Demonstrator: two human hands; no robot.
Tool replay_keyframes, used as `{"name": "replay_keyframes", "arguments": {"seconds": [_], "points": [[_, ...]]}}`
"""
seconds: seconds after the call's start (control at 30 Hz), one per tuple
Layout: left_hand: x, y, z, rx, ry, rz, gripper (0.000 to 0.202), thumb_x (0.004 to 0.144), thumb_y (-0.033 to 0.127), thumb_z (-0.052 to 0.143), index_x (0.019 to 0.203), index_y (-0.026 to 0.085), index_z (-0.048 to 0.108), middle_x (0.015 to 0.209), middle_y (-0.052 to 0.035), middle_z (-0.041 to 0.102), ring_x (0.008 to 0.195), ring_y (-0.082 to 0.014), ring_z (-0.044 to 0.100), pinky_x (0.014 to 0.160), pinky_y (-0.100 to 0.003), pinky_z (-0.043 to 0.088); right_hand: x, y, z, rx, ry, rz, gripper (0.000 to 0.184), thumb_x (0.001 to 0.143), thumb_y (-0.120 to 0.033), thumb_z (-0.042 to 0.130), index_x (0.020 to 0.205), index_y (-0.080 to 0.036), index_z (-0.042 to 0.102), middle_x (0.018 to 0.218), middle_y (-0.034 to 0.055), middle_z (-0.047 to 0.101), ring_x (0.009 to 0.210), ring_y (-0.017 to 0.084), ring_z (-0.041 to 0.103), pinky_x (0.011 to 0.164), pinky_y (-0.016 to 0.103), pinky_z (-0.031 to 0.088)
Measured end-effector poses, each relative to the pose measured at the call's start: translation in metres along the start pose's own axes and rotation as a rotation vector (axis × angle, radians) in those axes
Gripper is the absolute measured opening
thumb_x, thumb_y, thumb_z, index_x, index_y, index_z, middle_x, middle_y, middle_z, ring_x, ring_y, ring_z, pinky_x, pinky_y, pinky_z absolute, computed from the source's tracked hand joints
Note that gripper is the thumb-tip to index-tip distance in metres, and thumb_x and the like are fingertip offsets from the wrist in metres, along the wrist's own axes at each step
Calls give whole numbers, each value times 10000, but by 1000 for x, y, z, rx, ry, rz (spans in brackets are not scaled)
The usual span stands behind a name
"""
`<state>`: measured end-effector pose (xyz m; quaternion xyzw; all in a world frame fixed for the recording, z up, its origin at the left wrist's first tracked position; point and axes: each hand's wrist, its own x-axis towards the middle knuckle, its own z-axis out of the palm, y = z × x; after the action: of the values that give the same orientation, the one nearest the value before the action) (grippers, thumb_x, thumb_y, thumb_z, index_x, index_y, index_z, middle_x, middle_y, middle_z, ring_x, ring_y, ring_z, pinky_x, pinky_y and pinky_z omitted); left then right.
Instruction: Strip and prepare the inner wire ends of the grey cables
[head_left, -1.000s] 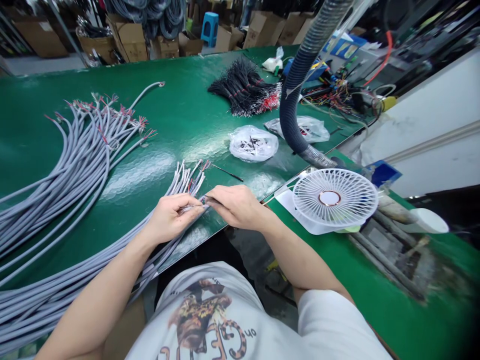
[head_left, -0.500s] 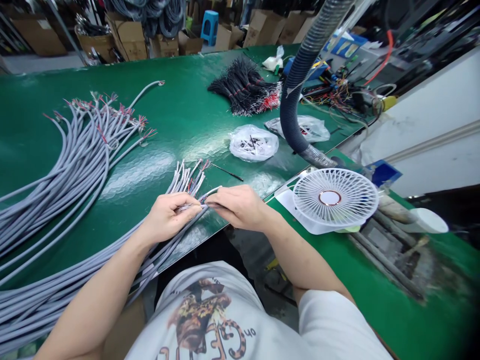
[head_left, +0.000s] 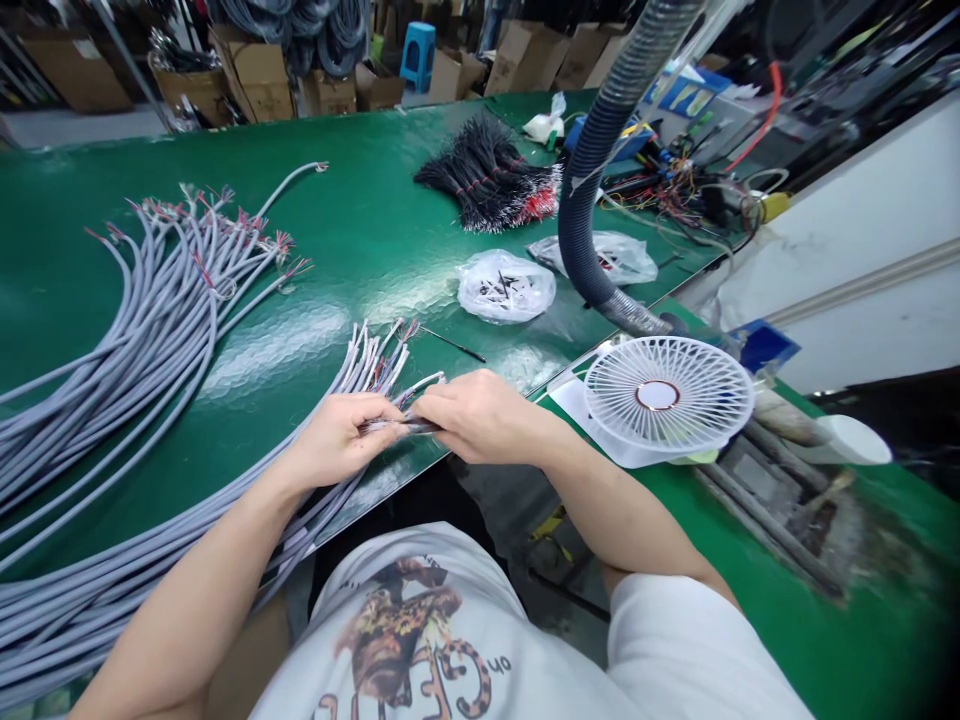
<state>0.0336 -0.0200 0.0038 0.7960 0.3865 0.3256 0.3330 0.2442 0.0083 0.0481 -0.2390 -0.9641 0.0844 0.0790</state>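
Left hand [head_left: 339,440] pinches 1 grey cable [head_left: 397,425] near its end; right hand [head_left: 484,415] pinches that tip. Likely needs a fine, steady grip next.

Green bench [head_left: 360,230] with loose grey cables [head_left: 142,320], a black wire bundle [head_left: 487,180], a clear plastic bag [head_left: 506,287].

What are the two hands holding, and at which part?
The left hand and the right hand pinch a grey cable near its stripped end.
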Motion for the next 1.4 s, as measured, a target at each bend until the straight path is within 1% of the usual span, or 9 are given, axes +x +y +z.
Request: {"name": "replay_keyframes", "arguments": {"seconds": [0.17,0.33,0.5,0.7,0.9,1.03,1.13,1.23,1.4], "points": [[0,0,-5,-41,47,29,170,845,275,610,780,151,706,677,-30,677,595,-105,581,593,-203,437,11,16,38,586,145,84,201,878,-229,463,782,-133,612,673,14,593,612,104,509,610,219,373],[2,-4,-10,-91,351,-43,149,818,274,637,788,156,725,726,-48,711,610,-120,616,582,-211,464,16,6,74,1097,230,338,266,826,-371,562,713,-137,618,479,-64,415,430,63,357,452,197,305],[3,-3,-8,-116,286,-61,167,816,285,637,763,154,725,723,-56,713,627,-131,625,611,-227,480,6,3,42,796,535,346,212,852,-298,564,925,-156,703,663,7,620,525,87,477,535,220,396],[1,-2,-9,-163,188,-94,241,850,333,589,809,139,728,646,-45,672,578,-131,577,565,-242,453,7,14,25,380,422,-57,283,948,-245,422,1081,-213,669,779,47,678,645,103,602,630,219,437],[1,-3,-12,-255,175,-127,237,827,339,615,775,131,714,653,-36,662,568,-114,554,556,-227,444,14,8,33,339,464,0,257,948,-249,413,941,-183,661,715,36,642,658,112,587,634,227,424],[0,-6,-10,-209,267,-155,227,806,349,640,804,135,716,712,-50,703,592,-127,592,566,-230,460,23,0,39,691,541,230,163,859,-254,523,815,-160,649,663,4,608,578,91,524,562,219,393],[1,-10,-7,1,401,-63,172,815,299,634,794,151,719,709,-47,703,610,-128,592,595,-238,453,34,-6,49,1207,554,448,126,754,-276,630,721,-159,594,436,-83,427,382,56,352,426,207,285],[1,-11,-3,170,476,35,138,825,265,626,794,170,722,673,-35,686,603,-125,566,602,-244,434,42,-14,57,1711,509,518,198,682,-290,673,658,-179,511,345,-139,290,294,31,224,375,192,218],[0,-7,0,177,502,25,150,840,246,602,785,163,715,682,-29,683,605,-119,574,606,-238,430,42,-29,54,1861,527,496,258,660,-271,702,630,-185,461,341,-137,312,292,16,217,380,179,198]]}}
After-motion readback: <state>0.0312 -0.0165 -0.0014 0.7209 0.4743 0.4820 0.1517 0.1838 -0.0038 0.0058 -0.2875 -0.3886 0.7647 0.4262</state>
